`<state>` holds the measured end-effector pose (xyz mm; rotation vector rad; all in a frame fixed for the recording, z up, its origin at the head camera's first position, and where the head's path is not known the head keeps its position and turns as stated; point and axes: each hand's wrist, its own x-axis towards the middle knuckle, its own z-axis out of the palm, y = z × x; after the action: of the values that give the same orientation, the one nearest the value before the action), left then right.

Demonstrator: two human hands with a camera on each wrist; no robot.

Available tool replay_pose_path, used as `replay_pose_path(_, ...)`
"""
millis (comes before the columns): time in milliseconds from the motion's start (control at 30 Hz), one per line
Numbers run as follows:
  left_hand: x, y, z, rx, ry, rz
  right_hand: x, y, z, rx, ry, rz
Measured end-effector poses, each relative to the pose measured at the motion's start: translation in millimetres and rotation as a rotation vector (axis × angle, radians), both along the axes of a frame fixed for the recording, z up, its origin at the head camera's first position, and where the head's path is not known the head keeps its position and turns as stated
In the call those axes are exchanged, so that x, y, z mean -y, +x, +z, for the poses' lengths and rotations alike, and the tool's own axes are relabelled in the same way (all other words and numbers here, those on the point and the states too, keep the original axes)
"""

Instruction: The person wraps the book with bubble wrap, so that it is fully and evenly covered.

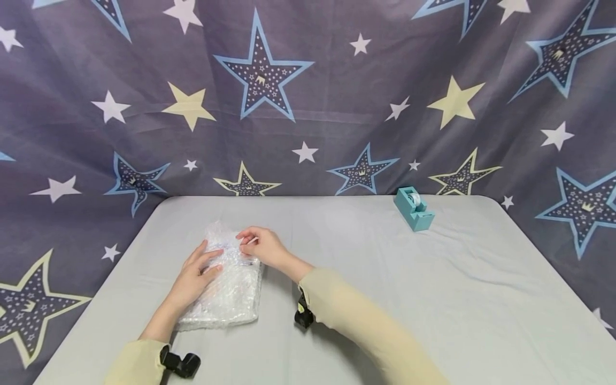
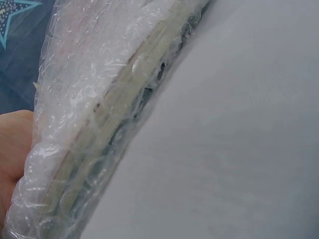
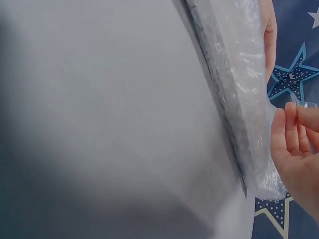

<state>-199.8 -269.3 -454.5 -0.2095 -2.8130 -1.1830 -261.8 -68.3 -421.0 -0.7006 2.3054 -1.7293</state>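
A flat rectangular package in bubble wrap (image 1: 233, 297) lies on the table at left of centre. In the left wrist view, pale layered edges (image 2: 117, 89) show through the plastic along its side. My left hand (image 1: 192, 278) rests on the package's left part with fingers spread. Over its far right part is my right hand (image 1: 267, 248), thumb and fingertips pinched together. A small strip of clear tape (image 3: 308, 104) stands out from those fingertips in the right wrist view. The loose far end of the wrap (image 1: 218, 232) lies crumpled beyond the left fingers.
A teal tape dispenser (image 1: 415, 211) with a roll in it stands near the far edge, to the right. Pale cloth covers the table (image 1: 385, 267), with some creases at right. A star-patterned curtain (image 1: 332, 107) hangs behind and beside it.
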Motion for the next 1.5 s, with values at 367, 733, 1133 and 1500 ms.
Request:
replay_pose_path(367, 0.5, 3.0, -0.5, -0.022, -0.002, -0.007, 22.8, -2.9, -5.1, 0.032, 0.08, -0.008)
replay_pose_path(733, 2.4, 2.8, -2.1, -0.011, 0.0, 0.004, 32.8, -6.8, -3.7, -0.11, 0.312, -0.065)
replay_pose_path(1133, 3.1, 1.5, -3.3, -0.017, -0.002, 0.008, 40.4, -2.8, -2.2, -0.188, 0.461, -0.202)
replay_pose_path(1500, 0.7, -0.8, -3.9, -0.012, 0.001, 0.001, 47.1, -1.5, -1.2, -0.222, 0.687, -0.273)
